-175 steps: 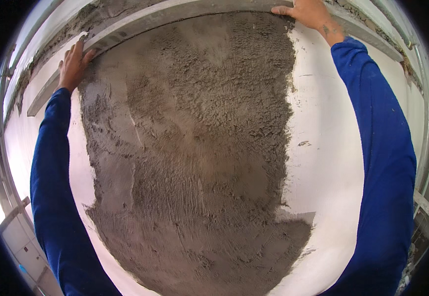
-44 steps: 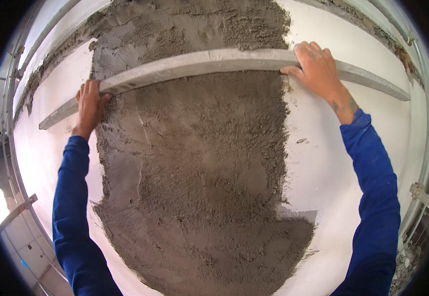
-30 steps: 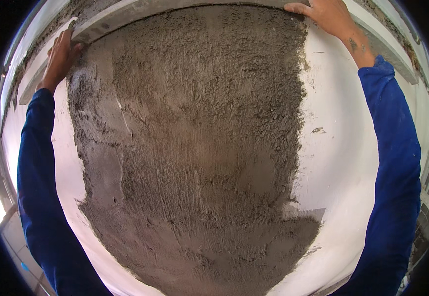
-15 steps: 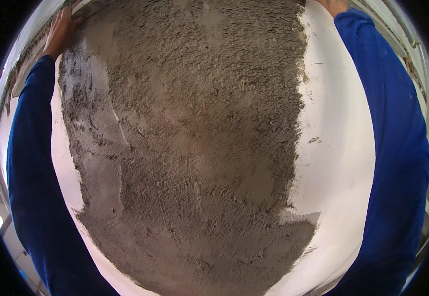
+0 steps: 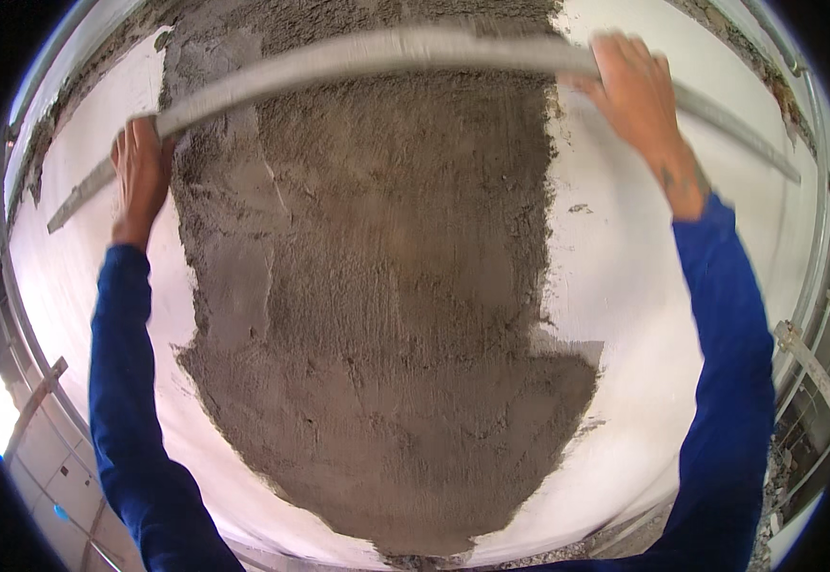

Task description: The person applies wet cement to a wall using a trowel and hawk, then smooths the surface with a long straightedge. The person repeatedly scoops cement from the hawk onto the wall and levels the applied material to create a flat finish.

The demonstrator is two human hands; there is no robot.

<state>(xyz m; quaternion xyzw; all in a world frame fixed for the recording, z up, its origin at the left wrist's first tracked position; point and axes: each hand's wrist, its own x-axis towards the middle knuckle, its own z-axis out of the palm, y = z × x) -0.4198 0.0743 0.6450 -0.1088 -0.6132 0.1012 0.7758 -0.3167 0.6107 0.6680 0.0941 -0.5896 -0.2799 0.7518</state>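
Observation:
A long grey straightedge (image 5: pixel 405 50) spans the upper wall, looking bowed in the fisheye view and slightly blurred. My left hand (image 5: pixel 143 172) is closed round it near its left end. Farther along, my right hand (image 5: pixel 639 91) grips it to the right of the mortar, the thumb on the near side and the fingers over the top. Behind the bar lies a broad patch of wet grey mortar (image 5: pixel 415 276), rough near the top and smoother lower down. White wall (image 5: pixel 615 257) borders the mortar on both sides. Whether the bar touches the mortar cannot be made out.
Metal scaffold tubes (image 5: pixel 820 219) stand at the right rim, with more poles (image 5: pixel 14 276) at the left. Rubble (image 5: pixel 777 477) lies at the lower right. A bright opening (image 5: pixel 0 415) shows at the far left.
Both hands have come down from the top edge and inward. The straightedge now shows across the upper mortar, and more of the wall's lower part is in view.

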